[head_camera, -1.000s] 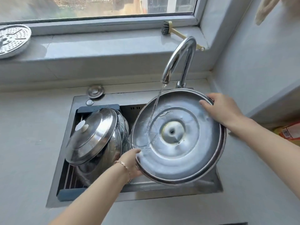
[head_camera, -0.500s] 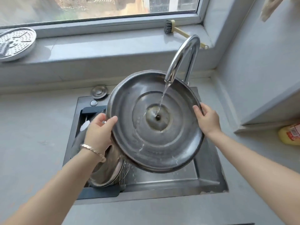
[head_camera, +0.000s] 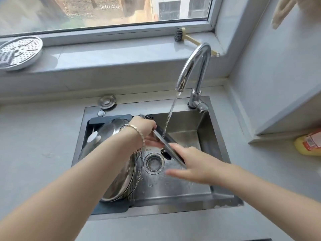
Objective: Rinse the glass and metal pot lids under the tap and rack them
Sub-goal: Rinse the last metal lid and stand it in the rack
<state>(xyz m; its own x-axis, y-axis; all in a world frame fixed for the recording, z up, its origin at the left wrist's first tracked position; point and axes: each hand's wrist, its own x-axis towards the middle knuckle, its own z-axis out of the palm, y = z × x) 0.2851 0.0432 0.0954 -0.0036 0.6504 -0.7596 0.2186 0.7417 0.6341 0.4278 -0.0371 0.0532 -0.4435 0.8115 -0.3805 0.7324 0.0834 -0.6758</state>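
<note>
A large metal pot lid (head_camera: pixel 165 143) is turned edge-on over the sink (head_camera: pixel 206 138), with its black knob (head_camera: pixel 165 153) facing down to the right. Water runs from the tap (head_camera: pixel 194 66) onto its upper part. My left hand (head_camera: pixel 144 131) grips the lid's upper rim. The straight, blurred fingers of my right hand (head_camera: pixel 192 164) lie against its lower end. Several shiny metal lids (head_camera: pixel 119 173) lean in the dark rack (head_camera: pixel 112 208) across the sink's left half, partly hidden by my left forearm.
The drain (head_camera: pixel 153 163) lies in the wet sink floor below the lid. A perforated steamer plate (head_camera: pixel 19 53) and a dish brush (head_camera: pixel 184 36) rest on the window sill. A yellow bottle (head_camera: pixel 309 143) lies on the counter at right. A round metal cap (head_camera: pixel 106 101) sits behind the sink.
The lid has turned from face-up under the stream to edge-on and has dropped lower in the sink. My right hand went from gripping the rim to lying flat against it.
</note>
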